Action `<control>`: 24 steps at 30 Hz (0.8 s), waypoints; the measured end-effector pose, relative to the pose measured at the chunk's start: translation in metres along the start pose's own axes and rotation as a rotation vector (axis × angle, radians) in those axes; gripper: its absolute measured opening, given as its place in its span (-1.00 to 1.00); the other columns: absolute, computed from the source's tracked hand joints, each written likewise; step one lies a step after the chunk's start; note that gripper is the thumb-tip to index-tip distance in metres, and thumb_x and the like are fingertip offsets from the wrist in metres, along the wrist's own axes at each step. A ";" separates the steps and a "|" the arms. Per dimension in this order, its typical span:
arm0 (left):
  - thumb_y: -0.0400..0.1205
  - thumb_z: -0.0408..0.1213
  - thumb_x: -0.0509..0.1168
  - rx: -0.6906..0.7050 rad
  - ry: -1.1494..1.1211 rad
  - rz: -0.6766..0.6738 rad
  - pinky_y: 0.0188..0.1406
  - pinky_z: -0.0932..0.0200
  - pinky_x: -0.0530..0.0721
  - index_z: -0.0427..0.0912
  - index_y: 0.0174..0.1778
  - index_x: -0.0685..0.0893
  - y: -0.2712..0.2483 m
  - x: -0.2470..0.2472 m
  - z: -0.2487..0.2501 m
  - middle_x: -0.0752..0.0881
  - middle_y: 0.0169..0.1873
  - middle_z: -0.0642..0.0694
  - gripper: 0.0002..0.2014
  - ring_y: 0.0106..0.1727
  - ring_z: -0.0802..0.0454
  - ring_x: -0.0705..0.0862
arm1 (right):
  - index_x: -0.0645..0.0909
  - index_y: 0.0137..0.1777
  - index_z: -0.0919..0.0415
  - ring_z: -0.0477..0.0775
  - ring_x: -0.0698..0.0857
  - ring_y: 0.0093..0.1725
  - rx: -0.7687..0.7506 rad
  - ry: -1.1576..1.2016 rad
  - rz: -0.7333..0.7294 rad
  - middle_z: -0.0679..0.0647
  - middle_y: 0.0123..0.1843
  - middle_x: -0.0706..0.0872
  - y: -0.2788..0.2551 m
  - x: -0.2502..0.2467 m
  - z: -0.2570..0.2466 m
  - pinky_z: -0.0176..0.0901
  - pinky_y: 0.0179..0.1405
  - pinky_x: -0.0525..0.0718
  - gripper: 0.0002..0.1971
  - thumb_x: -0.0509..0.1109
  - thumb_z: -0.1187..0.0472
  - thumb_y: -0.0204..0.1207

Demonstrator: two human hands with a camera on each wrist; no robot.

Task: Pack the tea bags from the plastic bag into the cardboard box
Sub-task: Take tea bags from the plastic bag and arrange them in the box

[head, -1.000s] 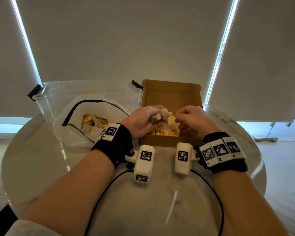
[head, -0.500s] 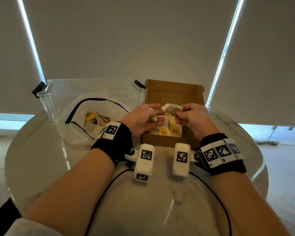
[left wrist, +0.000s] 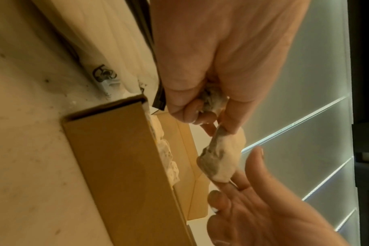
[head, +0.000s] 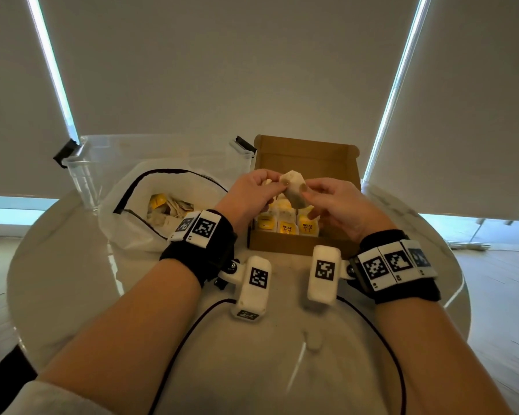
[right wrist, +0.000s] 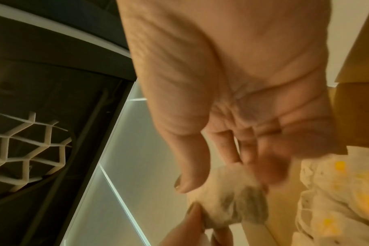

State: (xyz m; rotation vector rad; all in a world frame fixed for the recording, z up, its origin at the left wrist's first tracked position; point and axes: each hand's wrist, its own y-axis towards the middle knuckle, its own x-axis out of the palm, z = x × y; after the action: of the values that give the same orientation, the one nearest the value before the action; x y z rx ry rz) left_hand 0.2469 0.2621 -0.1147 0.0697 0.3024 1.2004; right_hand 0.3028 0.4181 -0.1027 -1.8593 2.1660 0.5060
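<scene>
Tea bag (head: 294, 190): raised, turned flat since a second ago; pinched by left hand (head: 253, 194) and right hand (head: 331, 205) above cardboard box (head: 300, 245); ready for slotting.

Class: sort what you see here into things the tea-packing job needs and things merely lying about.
Needed:
tea bag, pinched between left hand and right hand
cardboard box, tea bags already inside
plastic bag, more tea bags inside

Lying about:
clear plastic tub
window blinds
</scene>
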 end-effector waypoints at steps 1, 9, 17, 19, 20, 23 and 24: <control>0.65 -0.18 0.30 0.004 0.020 -0.013 -0.41 0.33 0.46 -0.13 0.11 0.66 0.000 0.001 -0.001 0.54 -0.36 0.02 -0.82 -0.38 0.17 0.43 | 0.59 0.28 0.10 -0.06 0.63 -0.24 -0.038 -0.037 0.041 0.01 -0.01 0.71 0.000 0.001 0.000 -0.24 -0.30 0.63 -0.68 0.38 0.06 0.55; 0.62 -0.16 0.33 0.120 0.331 -0.053 -0.01 0.29 0.57 -0.04 0.11 0.65 0.004 0.009 0.001 0.63 0.06 0.09 -0.83 0.06 0.19 0.59 | 0.59 -0.15 0.23 0.06 0.74 -0.26 0.141 0.014 0.210 0.24 -0.12 0.74 0.004 -0.007 0.002 -0.20 -0.33 0.71 -0.93 0.36 0.35 0.56; 0.54 -0.25 0.41 0.185 1.066 -0.418 -0.13 0.25 0.46 -0.14 0.20 0.62 0.024 0.039 0.007 0.59 0.14 -0.10 -0.69 0.03 0.02 0.54 | 0.54 -0.07 0.34 0.14 0.74 -0.37 0.435 -0.068 0.181 0.31 -0.11 0.76 0.012 -0.007 0.010 -0.18 -0.51 0.58 -0.97 0.29 0.37 0.56; 0.56 -0.25 0.40 0.175 1.102 -0.433 -0.05 0.23 0.44 -0.20 0.23 0.60 0.030 0.044 0.001 0.60 0.21 -0.17 -0.67 0.15 -0.07 0.57 | 0.57 -0.09 0.35 0.13 0.74 -0.32 0.435 -0.134 0.168 0.28 -0.15 0.76 0.013 -0.007 0.011 -0.18 -0.46 0.55 -0.98 0.32 0.39 0.52; 0.56 -0.25 0.39 0.160 1.109 -0.429 -0.04 0.23 0.43 -0.22 0.24 0.59 0.032 0.046 -0.002 0.60 0.23 -0.18 -0.66 0.19 -0.10 0.56 | 0.58 -0.12 0.33 0.13 0.74 -0.26 0.436 -0.162 0.163 0.26 -0.16 0.76 0.013 -0.008 0.011 -0.16 -0.40 0.55 -0.99 0.35 0.39 0.50; 0.57 -0.22 0.38 0.129 1.107 -0.412 -0.03 0.21 0.43 -0.24 0.27 0.58 0.034 0.048 -0.007 0.59 0.26 -0.22 -0.64 0.22 -0.13 0.56 | 0.61 -0.15 0.32 0.13 0.75 -0.14 0.448 -0.209 0.131 0.22 -0.18 0.77 0.015 -0.006 0.013 -0.08 -0.11 0.67 -0.98 0.39 0.36 0.48; 0.58 -0.21 0.38 0.118 1.101 -0.412 -0.01 0.21 0.44 -0.24 0.28 0.58 0.034 0.048 -0.007 0.59 0.27 -0.21 -0.63 0.22 -0.12 0.56 | 0.62 -0.16 0.32 0.13 0.75 -0.14 0.449 -0.223 0.126 0.21 -0.19 0.77 0.016 -0.005 0.014 -0.04 -0.01 0.69 -0.97 0.40 0.36 0.48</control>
State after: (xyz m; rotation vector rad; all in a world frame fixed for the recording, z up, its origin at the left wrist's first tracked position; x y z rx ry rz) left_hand 0.2299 0.3179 -0.1234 -0.5477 1.2820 0.7056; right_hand 0.2875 0.4306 -0.1114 -1.3693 2.0450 0.2110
